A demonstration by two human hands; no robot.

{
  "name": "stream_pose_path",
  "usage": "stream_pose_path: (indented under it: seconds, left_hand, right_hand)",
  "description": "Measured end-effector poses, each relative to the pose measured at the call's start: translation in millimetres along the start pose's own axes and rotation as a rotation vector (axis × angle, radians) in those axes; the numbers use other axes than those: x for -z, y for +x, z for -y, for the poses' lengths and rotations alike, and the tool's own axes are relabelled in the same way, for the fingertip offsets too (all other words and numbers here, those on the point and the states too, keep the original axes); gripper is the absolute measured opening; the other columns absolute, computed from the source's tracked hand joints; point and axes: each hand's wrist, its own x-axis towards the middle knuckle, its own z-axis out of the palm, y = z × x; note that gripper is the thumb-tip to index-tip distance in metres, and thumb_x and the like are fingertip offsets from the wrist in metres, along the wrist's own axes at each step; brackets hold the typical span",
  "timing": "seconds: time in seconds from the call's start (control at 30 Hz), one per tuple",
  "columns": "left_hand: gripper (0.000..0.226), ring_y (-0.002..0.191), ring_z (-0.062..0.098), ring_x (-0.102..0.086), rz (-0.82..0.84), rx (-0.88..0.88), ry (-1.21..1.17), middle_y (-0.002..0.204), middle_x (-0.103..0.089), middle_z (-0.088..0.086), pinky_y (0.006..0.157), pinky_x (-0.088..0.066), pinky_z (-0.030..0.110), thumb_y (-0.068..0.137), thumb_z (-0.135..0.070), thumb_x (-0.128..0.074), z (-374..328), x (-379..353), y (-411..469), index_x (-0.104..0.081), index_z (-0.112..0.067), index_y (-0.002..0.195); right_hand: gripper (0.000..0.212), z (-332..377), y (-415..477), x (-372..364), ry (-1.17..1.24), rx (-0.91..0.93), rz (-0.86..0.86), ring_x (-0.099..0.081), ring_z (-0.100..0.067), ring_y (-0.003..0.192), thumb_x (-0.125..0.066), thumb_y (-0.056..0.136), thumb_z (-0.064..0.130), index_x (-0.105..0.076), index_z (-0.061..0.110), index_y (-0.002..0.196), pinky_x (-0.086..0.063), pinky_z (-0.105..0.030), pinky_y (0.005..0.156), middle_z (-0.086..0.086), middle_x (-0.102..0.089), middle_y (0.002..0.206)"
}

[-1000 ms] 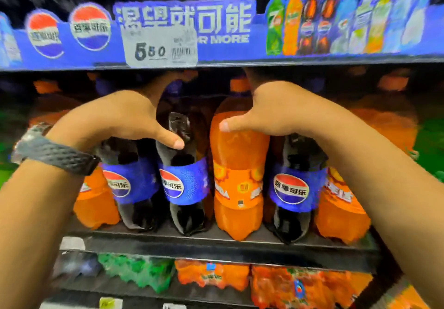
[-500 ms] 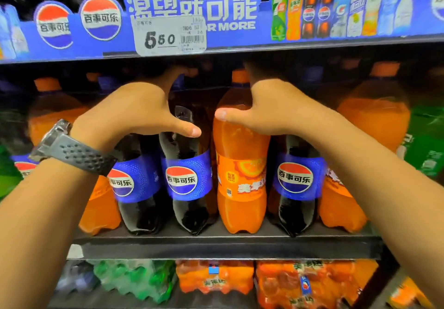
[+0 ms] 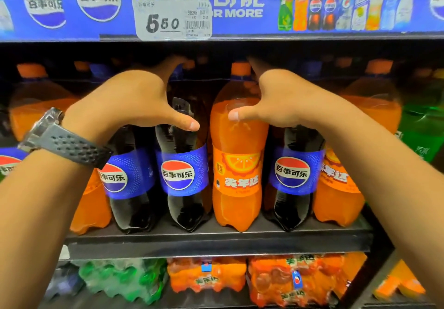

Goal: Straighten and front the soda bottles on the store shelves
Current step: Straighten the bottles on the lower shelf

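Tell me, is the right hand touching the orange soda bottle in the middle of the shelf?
Touching. The head view shows the right hand with its thumb lying on the shoulder of the orange soda bottle, fingers reaching behind its neck.

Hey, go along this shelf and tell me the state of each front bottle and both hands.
middle cola bottle, standing, logo forward
orange soda bottle, standing, label forward
right cola bottle, standing, logo forward
left hand, grips middle cola bottle
right hand, grips orange soda bottle
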Motion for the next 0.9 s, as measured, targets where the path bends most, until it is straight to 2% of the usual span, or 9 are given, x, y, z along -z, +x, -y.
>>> stream_pose_path:
  seconds: [0.13,0.27,0.3,0.37,0.43,0.57,0.67,0.77,0.9]
  left_hand:
    - [0.117,0.095,0.030,-0.060,-0.017,0.013,0.007,0.121,-0.060,0.005,0.071,-0.046,0.035,0.040,-0.086,-0.060,-2,-1,-1,-0.021,-0.038,0.140]
    - [0.129,0.083,0.033,-0.060,-0.024,0.096,-0.007,0.089,-0.067,0.007,0.066,-0.041,0.033,0.044,-0.080,-0.065,-4,-3,-7,-0.006,-0.037,0.149]
    - [0.131,0.088,0.036,-0.062,-0.030,0.097,-0.021,0.094,-0.067,0.010,0.068,-0.043,0.034,0.046,-0.077,-0.069,-6,-5,-9,0.000,-0.038,0.150]
    - [0.129,0.113,0.040,-0.056,-0.087,0.058,-0.044,0.134,-0.055,0.017,0.082,-0.047,0.039,0.053,-0.071,-0.073,-15,-9,-17,0.005,-0.039,0.151]
    - [0.117,0.129,0.040,-0.042,-0.228,0.012,-0.031,0.151,-0.035,0.012,0.099,-0.042,0.048,0.062,-0.075,-0.065,-27,-13,-25,-0.003,-0.035,0.152]
    - [0.085,0.113,0.038,-0.042,-0.486,-0.013,0.040,0.124,-0.047,0.021,0.098,-0.038,0.049,0.081,-0.067,-0.050,-65,-22,-29,-0.033,-0.014,0.145]
    - [0.070,0.108,0.037,-0.047,-0.487,-0.187,0.027,0.120,-0.051,0.018,0.092,-0.041,0.050,0.087,-0.058,-0.051,-107,-25,-17,-0.045,-0.009,0.136]
    - [0.065,0.111,0.036,-0.048,-0.481,-0.352,0.013,0.127,-0.051,0.016,0.094,-0.041,0.049,0.089,-0.050,-0.053,-144,-29,-2,-0.047,-0.006,0.136]
    - [0.081,0.114,0.034,-0.049,-0.294,-0.272,-0.094,0.128,-0.049,0.014,0.096,-0.042,0.045,0.083,-0.054,-0.058,-176,-37,19,-0.027,-0.016,0.148]
  right_hand:
    - [0.087,1,-1,-2,0.002,0.003,-0.011,-0.058,-0.026,0.097,-0.069,0.072,0.061,-0.041,0.008,0.134,-0.053,-0.042,0.083,-0.013,-0.059,0.116]
    - [0.086,-4,-20,-11,-0.050,0.056,-0.190,-0.055,-0.028,0.107,-0.063,0.076,0.063,-0.038,0.009,0.137,-0.051,-0.043,0.087,-0.012,-0.057,0.121]
    - [0.083,-9,-29,-12,-0.076,0.106,-0.271,-0.052,-0.028,0.112,-0.059,0.079,0.063,-0.038,0.011,0.139,-0.049,-0.043,0.090,-0.011,-0.054,0.123]
    - [0.065,-28,-52,-12,-0.095,0.216,-0.413,-0.046,-0.028,0.119,-0.056,0.086,0.053,-0.044,0.012,0.136,-0.042,-0.040,0.099,-0.010,-0.050,0.127]
    - [0.046,-58,-74,-10,-0.114,0.248,-0.526,-0.041,-0.025,0.125,-0.058,0.090,0.034,-0.053,0.010,0.128,-0.032,-0.030,0.106,-0.011,-0.047,0.131]
    - [0.043,-123,-108,-1,-0.114,0.017,-0.668,-0.039,-0.027,0.126,-0.058,0.088,0.026,-0.052,0.007,0.126,-0.026,-0.026,0.107,-0.015,-0.045,0.132]
    - [0.054,-151,-112,9,-0.118,-0.161,-0.634,-0.041,-0.030,0.119,-0.061,0.087,0.038,-0.046,0.007,0.128,-0.033,-0.032,0.099,-0.016,-0.043,0.124]
    - [0.057,-158,-107,12,-0.126,-0.183,-0.535,-0.046,-0.030,0.105,-0.060,0.084,0.045,-0.045,0.007,0.124,-0.041,-0.039,0.087,-0.014,-0.044,0.111]
    - [0.052,-163,-100,14,0.027,-0.328,-0.426,-0.051,-0.028,0.086,-0.062,0.080,0.056,-0.040,0.014,0.101,-0.039,-0.032,0.063,-0.008,-0.044,0.098]
